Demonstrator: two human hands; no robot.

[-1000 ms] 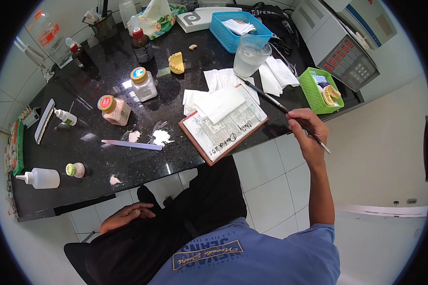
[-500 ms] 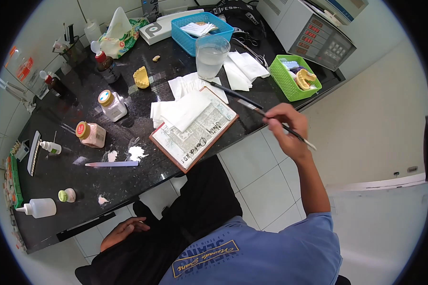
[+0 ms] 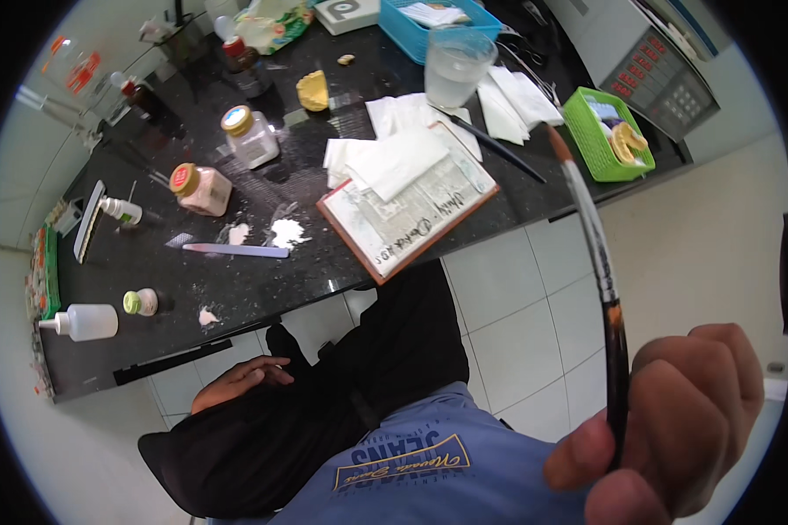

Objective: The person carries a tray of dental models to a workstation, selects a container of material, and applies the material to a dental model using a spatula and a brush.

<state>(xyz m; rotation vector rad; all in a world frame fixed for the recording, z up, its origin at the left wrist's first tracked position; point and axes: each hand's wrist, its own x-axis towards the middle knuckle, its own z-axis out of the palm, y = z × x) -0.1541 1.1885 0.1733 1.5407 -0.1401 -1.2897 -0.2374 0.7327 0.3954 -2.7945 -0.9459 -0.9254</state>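
My right hand grips a paintbrush by its black handle, close before the camera. The brush stands nearly upright, with a silver ferrule and a pointed reddish-brown tip. My left hand lies on my dark trousers below the counter's edge, fingers loosely stretched out and holding nothing. A flat board with a brown rim and printed paper lies at the counter's front edge, partly covered by folded white tissue. Behind it stands a clear cup of liquid; a dark slender stick lies in front of the cup.
White powder lies beside a lilac spatula-like tool. Gold-lidded jars, a squeeze bottle and a yellow cast piece stand on the black counter. A green basket and a blue basket sit farther right.
My right hand has brought the brush from beside the board up close to the camera and turned its tip upward. The view has shifted; my left hand stays on my lap.
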